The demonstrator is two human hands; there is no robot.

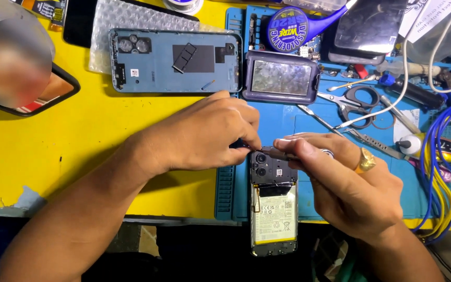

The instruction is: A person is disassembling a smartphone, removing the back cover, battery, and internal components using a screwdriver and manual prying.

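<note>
Opened black smartphone with exposed battery (273, 209), long axis toward the wearer; left hand (204, 133) and right hand (351, 183) meet at its far camera end, fingers pinching a slim metal tool (279, 153).

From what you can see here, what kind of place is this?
Probably a phone repair bench. An opened phone with its battery exposed lies under both hands, its removed back cover rests on the yellow table, and scissors lie on a blue work mat.
</note>
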